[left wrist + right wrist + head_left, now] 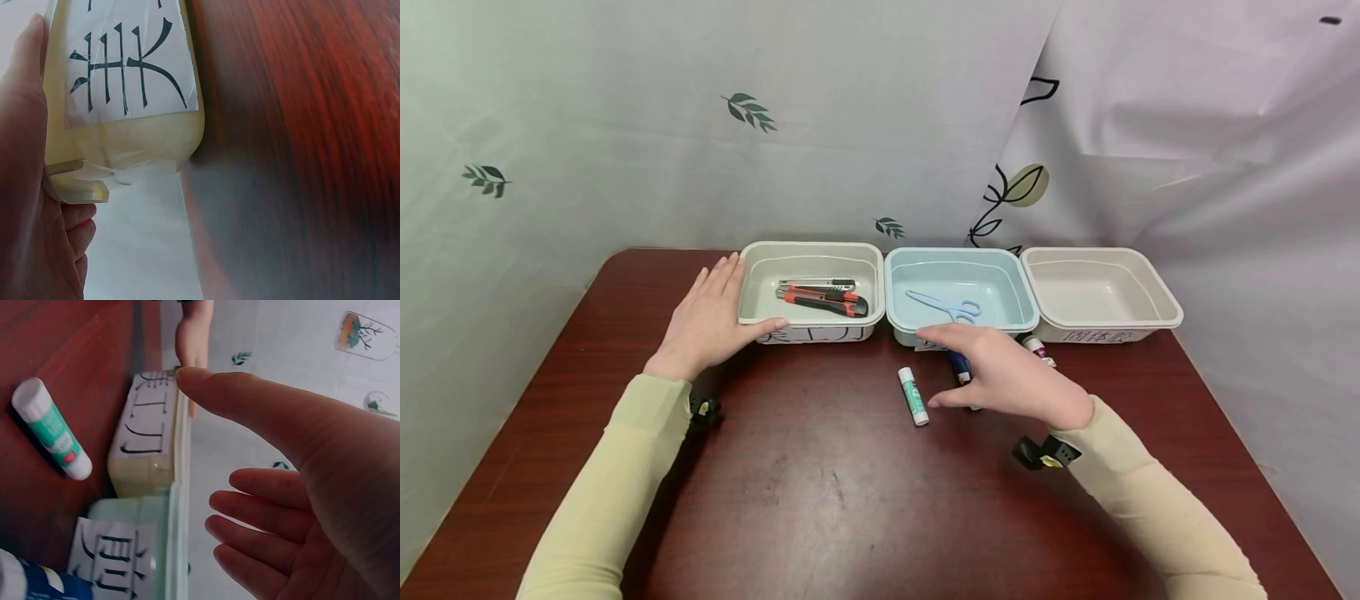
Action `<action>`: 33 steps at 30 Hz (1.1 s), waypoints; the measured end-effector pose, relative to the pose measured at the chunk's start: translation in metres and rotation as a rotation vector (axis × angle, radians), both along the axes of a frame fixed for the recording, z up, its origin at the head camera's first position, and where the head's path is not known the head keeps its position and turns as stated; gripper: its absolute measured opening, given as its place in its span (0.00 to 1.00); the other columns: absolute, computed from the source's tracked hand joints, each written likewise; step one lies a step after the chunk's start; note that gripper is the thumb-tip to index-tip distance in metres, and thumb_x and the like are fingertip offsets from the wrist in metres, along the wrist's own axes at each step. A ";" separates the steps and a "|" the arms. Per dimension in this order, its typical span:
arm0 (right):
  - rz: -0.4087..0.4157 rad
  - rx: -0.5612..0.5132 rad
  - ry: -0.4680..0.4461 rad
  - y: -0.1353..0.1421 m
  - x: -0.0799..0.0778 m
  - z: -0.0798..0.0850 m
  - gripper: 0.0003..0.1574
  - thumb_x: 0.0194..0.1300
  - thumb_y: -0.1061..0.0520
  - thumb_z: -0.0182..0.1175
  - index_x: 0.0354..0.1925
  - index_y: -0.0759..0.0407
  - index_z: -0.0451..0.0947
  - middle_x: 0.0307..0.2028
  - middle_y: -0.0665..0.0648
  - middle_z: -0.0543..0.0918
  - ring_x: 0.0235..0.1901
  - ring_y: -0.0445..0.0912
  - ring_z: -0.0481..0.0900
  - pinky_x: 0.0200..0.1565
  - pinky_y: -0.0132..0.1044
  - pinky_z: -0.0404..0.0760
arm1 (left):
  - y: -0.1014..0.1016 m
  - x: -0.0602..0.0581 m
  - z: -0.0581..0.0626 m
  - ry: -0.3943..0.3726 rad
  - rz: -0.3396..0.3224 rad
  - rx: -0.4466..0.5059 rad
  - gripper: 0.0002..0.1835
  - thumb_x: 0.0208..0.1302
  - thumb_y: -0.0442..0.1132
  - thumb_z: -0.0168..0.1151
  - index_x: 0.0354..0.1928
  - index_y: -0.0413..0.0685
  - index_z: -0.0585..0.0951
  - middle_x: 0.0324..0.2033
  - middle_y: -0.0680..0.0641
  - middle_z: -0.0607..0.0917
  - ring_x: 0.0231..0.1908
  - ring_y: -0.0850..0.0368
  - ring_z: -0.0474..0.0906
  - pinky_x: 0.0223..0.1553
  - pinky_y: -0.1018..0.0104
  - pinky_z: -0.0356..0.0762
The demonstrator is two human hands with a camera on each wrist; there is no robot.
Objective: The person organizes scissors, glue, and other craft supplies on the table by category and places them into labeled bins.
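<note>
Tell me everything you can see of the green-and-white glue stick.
The glue stick is a slim cylinder, apparently plastic, with white ends and a green printed wrap around its middle; the right wrist view also shows a small red patch. It lies on its side on the dark reddish table, in front of the blue bin. It rests on the table alone; the right hand is near but apart. Which end is the cap I cannot tell.

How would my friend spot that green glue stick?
On the dark red table, find the blue middle bin. The glue stick lies in front of its left end. It is green and white, unlike the dark blue tube nearby.
</note>
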State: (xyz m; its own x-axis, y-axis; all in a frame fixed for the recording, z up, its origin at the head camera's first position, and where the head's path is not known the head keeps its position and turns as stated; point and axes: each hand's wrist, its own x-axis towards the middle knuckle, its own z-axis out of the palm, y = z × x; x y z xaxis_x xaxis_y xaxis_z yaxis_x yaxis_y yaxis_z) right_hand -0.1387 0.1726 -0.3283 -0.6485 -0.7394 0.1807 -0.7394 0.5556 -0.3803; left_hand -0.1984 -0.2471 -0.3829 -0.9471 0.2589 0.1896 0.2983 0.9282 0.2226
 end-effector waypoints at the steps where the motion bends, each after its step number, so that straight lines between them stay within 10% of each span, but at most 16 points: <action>1: 0.003 0.002 -0.005 -0.001 0.001 -0.002 0.51 0.50 0.46 0.82 0.68 0.61 0.74 0.64 0.55 0.78 0.64 0.48 0.75 0.65 0.44 0.73 | 0.000 0.000 0.000 0.001 0.000 0.000 0.65 0.59 0.79 0.56 0.79 0.33 0.49 0.77 0.33 0.52 0.77 0.40 0.46 0.77 0.49 0.38; 33: -0.007 0.113 -0.168 -0.018 -0.003 -0.067 0.54 0.50 0.47 0.81 0.70 0.63 0.71 0.68 0.57 0.73 0.68 0.50 0.68 0.68 0.45 0.69 | 0.001 -0.001 -0.001 0.002 0.002 0.009 0.65 0.59 0.78 0.57 0.79 0.33 0.49 0.78 0.34 0.52 0.77 0.41 0.45 0.77 0.51 0.36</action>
